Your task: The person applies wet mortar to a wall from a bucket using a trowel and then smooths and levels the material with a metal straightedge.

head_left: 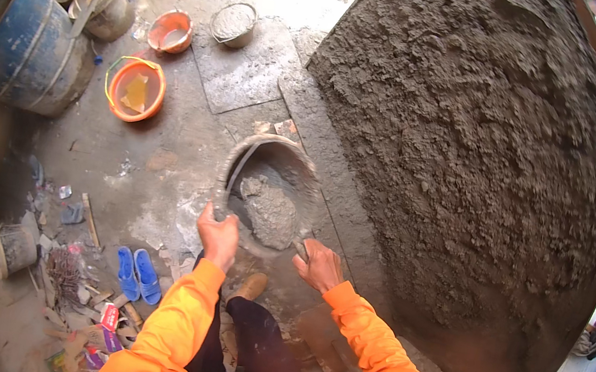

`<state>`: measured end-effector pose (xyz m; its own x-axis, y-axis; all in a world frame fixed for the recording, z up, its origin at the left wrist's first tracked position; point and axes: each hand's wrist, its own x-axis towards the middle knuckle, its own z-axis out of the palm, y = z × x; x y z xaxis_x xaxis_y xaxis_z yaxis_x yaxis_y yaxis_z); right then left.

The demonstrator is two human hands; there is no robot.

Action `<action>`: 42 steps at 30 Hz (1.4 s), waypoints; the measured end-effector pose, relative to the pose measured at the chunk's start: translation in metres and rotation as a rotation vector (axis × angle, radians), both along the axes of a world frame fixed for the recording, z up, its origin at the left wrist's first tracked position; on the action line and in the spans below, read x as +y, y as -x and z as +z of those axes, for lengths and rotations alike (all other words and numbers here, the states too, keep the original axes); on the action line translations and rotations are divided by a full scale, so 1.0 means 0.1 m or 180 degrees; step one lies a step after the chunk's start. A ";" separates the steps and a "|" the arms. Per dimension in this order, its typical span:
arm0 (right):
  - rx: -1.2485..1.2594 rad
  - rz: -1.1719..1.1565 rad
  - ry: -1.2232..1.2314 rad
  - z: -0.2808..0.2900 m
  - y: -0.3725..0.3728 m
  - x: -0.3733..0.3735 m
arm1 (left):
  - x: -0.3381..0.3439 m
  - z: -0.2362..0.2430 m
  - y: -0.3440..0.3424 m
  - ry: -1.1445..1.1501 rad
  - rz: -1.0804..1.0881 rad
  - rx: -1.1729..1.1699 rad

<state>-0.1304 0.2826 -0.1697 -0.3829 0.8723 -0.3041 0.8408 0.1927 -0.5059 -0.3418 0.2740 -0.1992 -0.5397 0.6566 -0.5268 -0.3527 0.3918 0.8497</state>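
I hold a grey mortar-caked bucket (300, 179) tilted in front of me, with a lump of wet mortar (268, 212) inside and its thin handle lying along the left inner side. My left hand (217, 232) is closed on the bucket's near left rim, thumb up. My right hand (319, 263) grips its lower right edge; exactly what part its fingers wrap is hard to make out, as the bucket is slightly blurred. Close by on the right stands a large surface coated in rough, dark wet plaster (467, 172).
A blue barrel (28, 49), an orange bucket (136, 93), an orange basin (169, 32) and a mortar-filled pail (233, 25) stand beyond, near a flat board (234, 74). Blue slippers (137, 274) and scattered debris (79, 307) lie at lower left. My boot (248, 285) is below the bucket.
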 end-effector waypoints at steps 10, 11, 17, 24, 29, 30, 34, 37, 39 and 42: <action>0.0000 -0.1812 0.1579 0.72 -0.61 2.46 | 0.47 -0.61 0.93 0.0547 -0.0224 0.0398; -0.0560 -0.1442 0.0451 0.87 -0.62 2.62 | 0.49 -0.61 0.99 0.0549 -0.0241 0.0452; -0.0738 0.0100 -0.0116 1.01 -0.12 1.85 | 0.67 -0.50 1.18 0.0766 -0.0516 0.1132; -0.1782 0.0615 -0.0248 -0.10 0.78 1.55 | 1.09 0.22 0.57 -0.0234 -0.1257 0.1959; -0.0194 0.0311 0.0210 -0.25 0.92 1.42 | 1.19 0.41 0.68 -0.0432 -0.1214 0.1505; -0.0180 0.0225 0.0280 -0.28 0.94 1.45 | 1.22 0.41 0.68 -0.0374 -0.1129 0.1403; 0.0006 -0.0032 0.0476 -0.10 0.96 1.54 | 1.35 0.33 0.76 -0.0184 -0.0645 0.0648; 0.0574 0.0062 0.0331 0.09 0.94 1.54 | 1.40 0.14 0.98 0.0231 0.0177 -0.0159; 0.0869 0.0082 0.0562 0.22 0.82 1.64 | 1.44 0.11 1.11 0.0718 0.0595 -0.0204; 0.0972 -0.0365 0.1947 0.39 0.51 2.14 | 1.23 -0.22 1.33 0.0680 0.0507 0.0011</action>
